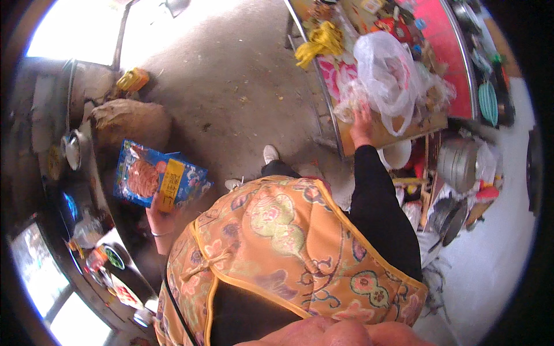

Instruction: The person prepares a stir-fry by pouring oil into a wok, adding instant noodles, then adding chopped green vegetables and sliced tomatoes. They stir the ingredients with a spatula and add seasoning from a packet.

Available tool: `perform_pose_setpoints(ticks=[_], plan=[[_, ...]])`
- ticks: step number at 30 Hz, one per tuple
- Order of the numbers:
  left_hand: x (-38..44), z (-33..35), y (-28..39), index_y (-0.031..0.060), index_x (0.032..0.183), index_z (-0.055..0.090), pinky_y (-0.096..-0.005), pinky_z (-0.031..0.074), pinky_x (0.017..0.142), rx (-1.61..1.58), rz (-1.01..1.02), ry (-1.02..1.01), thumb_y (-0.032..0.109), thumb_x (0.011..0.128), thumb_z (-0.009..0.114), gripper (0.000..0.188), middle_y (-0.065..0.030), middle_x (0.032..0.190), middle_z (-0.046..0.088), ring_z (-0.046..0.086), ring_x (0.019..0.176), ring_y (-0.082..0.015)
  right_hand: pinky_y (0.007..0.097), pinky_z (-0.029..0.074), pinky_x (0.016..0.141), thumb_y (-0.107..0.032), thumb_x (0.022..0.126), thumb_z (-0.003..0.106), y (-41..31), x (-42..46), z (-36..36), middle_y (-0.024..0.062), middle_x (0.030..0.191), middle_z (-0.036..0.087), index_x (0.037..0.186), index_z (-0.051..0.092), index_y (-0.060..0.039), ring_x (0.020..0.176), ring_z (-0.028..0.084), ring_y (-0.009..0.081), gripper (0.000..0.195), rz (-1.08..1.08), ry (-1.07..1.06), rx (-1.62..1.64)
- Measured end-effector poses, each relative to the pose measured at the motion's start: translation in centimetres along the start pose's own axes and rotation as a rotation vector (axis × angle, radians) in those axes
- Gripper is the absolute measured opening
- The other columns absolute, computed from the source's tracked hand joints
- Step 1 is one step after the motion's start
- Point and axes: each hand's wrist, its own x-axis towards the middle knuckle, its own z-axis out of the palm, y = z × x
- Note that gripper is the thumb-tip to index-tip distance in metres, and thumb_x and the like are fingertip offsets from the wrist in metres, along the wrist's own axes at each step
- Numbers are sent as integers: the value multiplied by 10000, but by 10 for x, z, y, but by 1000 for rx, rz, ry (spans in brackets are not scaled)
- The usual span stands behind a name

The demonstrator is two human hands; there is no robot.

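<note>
My left hand (161,222), with a bracelet at the wrist, holds a blue printed food packet (143,173) by its lower edge. The packet has a clear window showing reddish-brown contents and a yellow label with writing. My right hand (362,125) reaches to the near end of a cluttered table (391,129). Its fingers touch a small clear plastic bag (346,108); whether they grip it is not plain. Just right of that hand stands a larger white translucent plastic bag (383,65) with looped handles.
A yellow cloth or glove (322,41) lies on the table's left edge. A large brown sack (130,123) and a yellow container (133,79) stand on the left side of the floor (242,86). Stacked metal pots (456,166) and a white bucket (396,155) are at right.
</note>
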Motion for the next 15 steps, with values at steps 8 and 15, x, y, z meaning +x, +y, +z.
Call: perform_pose_setpoints(ticks=[8,15], plan=[[-40,-59,-11,42,1073,582,-296,472,485,-937,-776,405,281,823,603,346,-67,884,643,620,674,-197,427,410,915,-38,713,574,-52,25,-20,197,1129,567,1110,585,-19,1056,525,357,397,201,-139,-37],[-49,-48,-34,29,1270,467,-359,453,900,-1095,-562,653,134,784,660,534,-71,1198,574,573,1052,-220,424,420,887,-88,718,607,-141,106,36,162,1027,583,999,589,-12,1001,534,340,292,-163,-85,170]])
